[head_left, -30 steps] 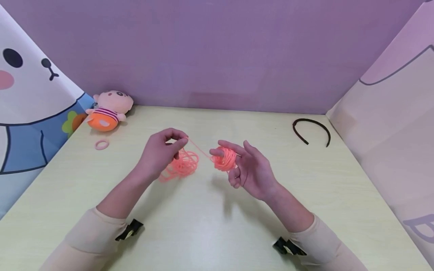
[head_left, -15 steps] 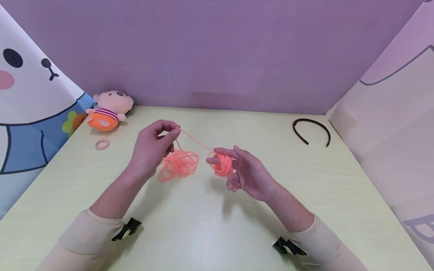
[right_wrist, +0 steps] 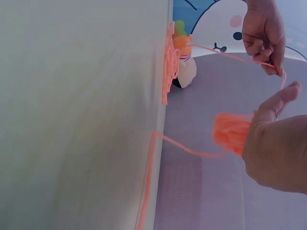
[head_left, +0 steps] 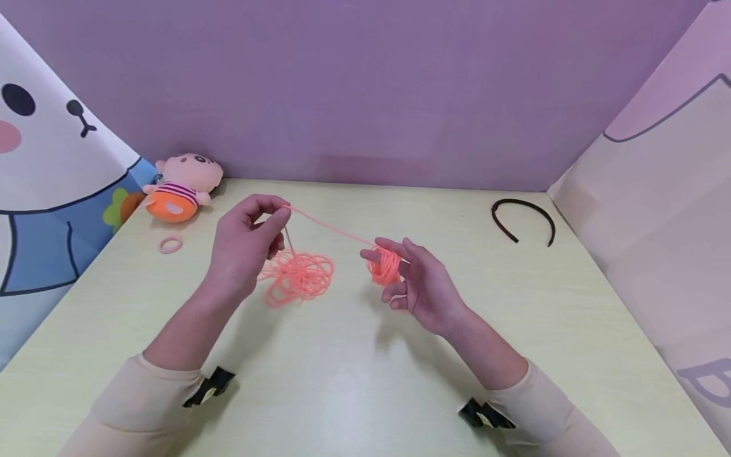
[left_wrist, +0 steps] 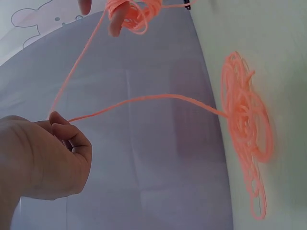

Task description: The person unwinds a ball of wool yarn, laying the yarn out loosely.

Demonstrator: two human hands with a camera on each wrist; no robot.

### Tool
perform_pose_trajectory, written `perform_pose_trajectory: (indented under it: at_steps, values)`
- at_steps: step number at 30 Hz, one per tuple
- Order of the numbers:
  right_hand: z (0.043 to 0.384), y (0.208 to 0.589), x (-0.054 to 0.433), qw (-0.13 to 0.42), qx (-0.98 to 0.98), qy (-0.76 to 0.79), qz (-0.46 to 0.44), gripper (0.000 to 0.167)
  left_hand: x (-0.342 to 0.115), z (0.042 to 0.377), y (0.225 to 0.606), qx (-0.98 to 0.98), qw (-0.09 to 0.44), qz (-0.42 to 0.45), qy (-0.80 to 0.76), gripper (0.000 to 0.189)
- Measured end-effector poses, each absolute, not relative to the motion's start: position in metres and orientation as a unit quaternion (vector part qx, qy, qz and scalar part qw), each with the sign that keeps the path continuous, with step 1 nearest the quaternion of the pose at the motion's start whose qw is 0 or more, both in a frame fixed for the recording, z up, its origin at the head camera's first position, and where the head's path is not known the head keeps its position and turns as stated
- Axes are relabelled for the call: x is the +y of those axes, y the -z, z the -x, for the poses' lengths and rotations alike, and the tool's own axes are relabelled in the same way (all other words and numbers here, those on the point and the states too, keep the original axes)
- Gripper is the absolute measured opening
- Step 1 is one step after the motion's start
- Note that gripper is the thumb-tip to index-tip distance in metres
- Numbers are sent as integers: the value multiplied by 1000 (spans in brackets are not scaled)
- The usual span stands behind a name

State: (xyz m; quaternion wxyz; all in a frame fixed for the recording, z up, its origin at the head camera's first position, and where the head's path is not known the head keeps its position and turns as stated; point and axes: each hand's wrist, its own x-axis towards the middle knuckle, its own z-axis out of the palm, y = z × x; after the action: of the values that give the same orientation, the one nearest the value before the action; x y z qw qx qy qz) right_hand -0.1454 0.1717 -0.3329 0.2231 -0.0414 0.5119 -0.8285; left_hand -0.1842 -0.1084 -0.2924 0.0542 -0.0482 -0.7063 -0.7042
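My left hand (head_left: 242, 244) pinches a strand of coral-pink yarn (head_left: 331, 227) between thumb and forefinger, above the table. From the pinch, one length runs down to a loose tangle of yarn (head_left: 299, 276) on the tabletop. The other length stretches across to a wound bundle of yarn (head_left: 385, 266) on my right hand (head_left: 428, 289). Outstretched fingers of that hand pass through the bundle, and its lower fingers bend loosely. In the right wrist view, a yarn tail (right_wrist: 192, 151) hangs from the bundle to the table; the hand's back hides part of the bundle.
A plush doll (head_left: 183, 187) lies at the table's back left corner, with a pink ring (head_left: 170, 244) in front of it. A dark headband (head_left: 522, 206) lies at the back right. A purple panel (head_left: 365, 95) stands behind the pale table (head_left: 342, 393).
My left hand has drawn away to the left and upward, lengthening the taut strand between the hands. My right hand dipped slightly, then rose again with the bundle.
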Motion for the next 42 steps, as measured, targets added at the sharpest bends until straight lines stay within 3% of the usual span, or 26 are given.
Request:
perform_pose_trajectory:
  at_steps: [6,13,18,29,33,42]
  values:
    - [146,333,173,167,499,850,9,51,-114,186,290,-687,79,3,723,17]
    - [146,332,174,162,486,858,38,53,-112,188,291,-709,86,-29,699,18]
    - [145,332,173,176,481,856,77,53,-103,186,297,-764,26,18,645,27]
    - [143,332,173,237,433,854,165,58,-71,172,325,-817,-174,138,532,33]
    - [142,332,173,257,422,850,183,61,-64,167,329,-811,-185,145,536,32]
    - [140,332,173,276,420,841,199,61,-61,165,333,-828,-157,134,522,12]
